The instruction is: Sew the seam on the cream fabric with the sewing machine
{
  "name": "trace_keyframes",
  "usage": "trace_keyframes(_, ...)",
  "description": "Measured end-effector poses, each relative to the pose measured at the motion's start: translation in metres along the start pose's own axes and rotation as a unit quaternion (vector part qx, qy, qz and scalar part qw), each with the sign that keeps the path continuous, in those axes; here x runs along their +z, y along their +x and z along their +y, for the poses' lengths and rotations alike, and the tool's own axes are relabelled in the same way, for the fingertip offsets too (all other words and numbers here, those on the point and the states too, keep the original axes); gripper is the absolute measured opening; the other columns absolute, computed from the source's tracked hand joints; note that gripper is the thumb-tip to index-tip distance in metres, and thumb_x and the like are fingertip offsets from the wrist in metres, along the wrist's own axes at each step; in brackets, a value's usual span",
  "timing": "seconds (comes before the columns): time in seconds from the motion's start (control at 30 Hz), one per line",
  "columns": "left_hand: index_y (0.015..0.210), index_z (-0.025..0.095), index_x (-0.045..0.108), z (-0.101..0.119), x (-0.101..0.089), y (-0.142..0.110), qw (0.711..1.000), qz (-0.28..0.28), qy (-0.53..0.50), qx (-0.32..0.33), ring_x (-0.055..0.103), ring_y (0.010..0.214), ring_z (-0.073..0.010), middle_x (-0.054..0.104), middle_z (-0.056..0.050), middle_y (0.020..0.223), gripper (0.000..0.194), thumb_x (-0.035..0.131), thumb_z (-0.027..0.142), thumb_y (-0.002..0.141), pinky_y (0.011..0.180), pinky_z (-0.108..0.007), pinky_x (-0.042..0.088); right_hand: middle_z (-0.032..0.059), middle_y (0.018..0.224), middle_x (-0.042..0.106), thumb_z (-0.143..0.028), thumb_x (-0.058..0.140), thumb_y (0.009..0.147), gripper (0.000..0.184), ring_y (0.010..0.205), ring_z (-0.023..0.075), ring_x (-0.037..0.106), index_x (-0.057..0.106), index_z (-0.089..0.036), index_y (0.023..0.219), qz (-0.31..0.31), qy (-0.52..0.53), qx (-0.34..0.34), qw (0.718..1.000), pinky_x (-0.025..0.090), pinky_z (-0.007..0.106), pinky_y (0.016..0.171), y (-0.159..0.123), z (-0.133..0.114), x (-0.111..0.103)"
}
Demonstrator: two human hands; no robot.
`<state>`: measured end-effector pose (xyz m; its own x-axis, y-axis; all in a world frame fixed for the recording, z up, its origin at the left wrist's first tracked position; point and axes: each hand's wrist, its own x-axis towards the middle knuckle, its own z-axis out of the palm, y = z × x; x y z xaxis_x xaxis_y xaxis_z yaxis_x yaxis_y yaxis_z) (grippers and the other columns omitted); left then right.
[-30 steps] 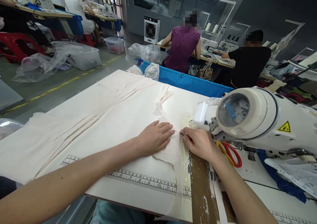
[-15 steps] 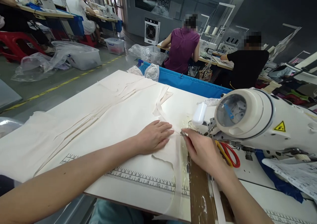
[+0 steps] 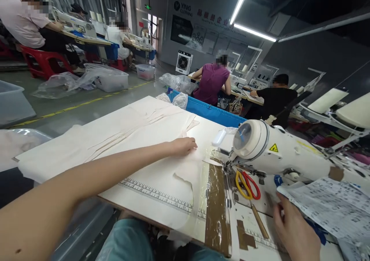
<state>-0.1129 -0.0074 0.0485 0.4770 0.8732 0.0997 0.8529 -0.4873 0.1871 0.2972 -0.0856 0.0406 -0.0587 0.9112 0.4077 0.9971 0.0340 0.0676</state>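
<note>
Right hand (image 3: pixel 297 226) held nearest, beside printed sheet (image 3: pixel 332 203); thumb and forefinger parted, nothing seen gripped. Beyond, pale cloth piece (image 3: pixel 189 168) laid flat on table (image 3: pixel 157 211), partly covered by left hand (image 3: pixel 182 146); fingers bent, whether cloth is pinched cannot be told. Narrow strip (image 3: pixel 213 162) lying by sewing machine (image 3: pixel 260 145). No finished seam made out; work judged partway, loose cloth layers (image 3: pixel 130 127) farther off apparently remaining.

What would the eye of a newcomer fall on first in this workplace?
Probably on the large white sewing machine at the right, with a yellow warning triangle on its side. Just below it, the bright red and yellow looped handles also stand out. Near the middle, the person's left hand lies over pale fabric on the white table.
</note>
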Motion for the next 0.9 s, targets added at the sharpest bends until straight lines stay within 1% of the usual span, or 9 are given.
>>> trace_keyframes(0.07,0.100,0.017,0.068,-0.002,-0.009,0.009,1.000,-0.010,0.011,-0.018,0.066,0.085,-0.0187,0.068,-0.007,0.103,0.029,0.055,0.004,0.078,0.070,-0.026,0.051,0.0122,0.112,0.073,-0.042,0.035,0.095,0.044,0.081,0.0303,0.075,0.066,-0.019,0.116,0.007,0.050,-0.036,0.998,0.057,0.037,0.051,-0.006,-0.012,-0.001)
trace_keyframes(0.13,0.087,0.017,0.069,0.001,-0.016,0.011,0.999,-0.005,0.019,-0.036,0.065,0.079,-0.0196,0.067,-0.007,0.095,0.021,0.056,0.005,0.075,0.065,-0.027,0.050,0.0069,0.112,0.074,-0.042,0.040,0.097,0.035,0.084,0.0248,0.075,0.065,-0.023,0.113,0.023,0.112,-0.094,0.989,0.057,0.031,0.052,-0.014,-0.029,-0.002)
trace_keyframes(0.23,0.076,0.015,0.065,0.013,-0.018,0.004,0.997,0.034,0.017,-0.060,0.064,0.081,-0.0215,0.064,-0.010,0.099,0.017,0.051,0.011,0.084,0.069,-0.031,0.052,0.0028,0.112,0.073,-0.034,0.041,0.100,0.028,0.092,0.0196,0.074,0.063,-0.025,0.116,0.063,0.178,-0.170,0.967,0.059,0.026,0.064,-0.020,-0.062,-0.005)
trace_keyframes(0.33,0.075,0.013,0.063,0.028,-0.013,-0.008,0.992,0.093,-0.012,-0.089,0.063,0.089,-0.0249,0.061,-0.015,0.109,0.025,0.042,0.009,0.088,0.074,-0.035,0.051,0.0060,0.112,0.072,-0.026,0.037,0.100,0.031,0.098,0.0204,0.072,0.062,-0.020,0.116,0.061,0.207,-0.228,0.949,0.058,0.028,0.074,-0.009,-0.104,-0.015)
trace_keyframes(0.5,0.090,0.016,0.065,0.035,0.008,-0.016,0.960,0.180,-0.166,-0.137,0.065,0.083,-0.0249,0.066,-0.010,0.084,0.021,0.044,0.016,0.091,0.080,-0.038,0.051,0.0100,0.103,0.071,-0.012,0.041,0.093,0.039,0.077,0.0243,0.071,0.057,-0.014,0.128,0.001,0.191,-0.230,0.954,0.049,0.031,0.053,0.028,-0.180,-0.023)
trace_keyframes(0.6,0.110,0.017,0.062,0.033,0.021,-0.014,0.908,0.226,-0.320,-0.148,0.067,0.091,-0.0221,0.069,-0.007,0.090,0.028,0.042,0.027,0.093,0.080,-0.033,0.054,0.0166,0.100,0.070,-0.008,0.042,0.090,0.042,0.075,0.0281,0.070,0.056,-0.005,0.129,-0.017,0.194,-0.204,0.959,0.045,0.032,0.055,0.045,-0.209,-0.014)
trace_keyframes(0.67,0.117,0.015,0.060,0.031,0.028,-0.012,0.860,0.241,-0.423,-0.153,0.067,0.098,-0.0212,0.069,-0.009,0.099,0.037,0.040,0.036,0.093,0.079,-0.031,0.057,0.0176,0.097,0.069,-0.010,0.040,0.093,0.033,0.077,0.0284,0.069,0.061,-0.006,0.118,-0.029,0.214,-0.192,0.957,0.045,0.032,0.059,0.049,-0.217,-0.005)
trace_keyframes(0.77,0.113,0.012,0.063,0.030,0.035,-0.009,0.788,0.244,-0.542,-0.162,0.068,0.095,-0.0212,0.068,-0.012,0.105,0.050,0.048,0.053,0.088,0.083,-0.034,0.059,0.0142,0.091,0.069,-0.018,0.035,0.098,0.031,0.081,0.0274,0.068,0.065,-0.013,0.095,-0.049,0.274,-0.178,0.944,0.044,0.032,0.066,0.049,-0.216,0.008)
trace_keyframes(0.9,0.114,0.012,0.066,0.033,0.038,-0.009,0.712,0.234,-0.639,-0.176,0.068,0.087,-0.0187,0.070,-0.010,0.095,0.063,0.068,0.061,0.075,0.085,-0.033,0.059,0.0107,0.089,0.069,-0.031,0.034,0.098,0.032,0.082,0.0252,0.065,0.062,-0.016,0.096,-0.069,0.386,-0.126,0.911,0.044,0.033,0.072,0.053,-0.207,0.022)
